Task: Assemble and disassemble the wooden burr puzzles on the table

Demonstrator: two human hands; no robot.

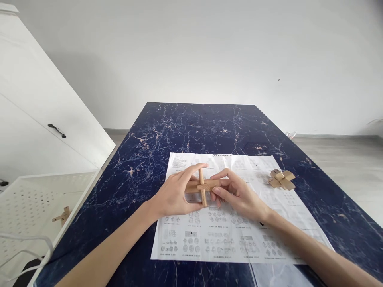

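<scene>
A wooden burr puzzle (206, 185), cross-shaped with a thin upright bar through wider crosswise pieces, is held between both hands above a printed sheet. My left hand (176, 193) grips the thin bar, thumb at its lower end and index finger at its top. With thumb and fingers, my right hand (233, 191) pinches the right end of the crosswise pieces. The instruction sheet (221, 245), covered in small puzzle diagrams, lies creased under the hands. Parts of the puzzle are hidden by the fingers.
Another wooden burr puzzle (281, 180) rests on the sheet's right side. The dark blue marbled table (191, 127) reaches toward a white wall. At left stand a white cabinet (44, 107) and a perforated white bin (32, 199) with a wooden piece (62, 216) and white cables (30, 243).
</scene>
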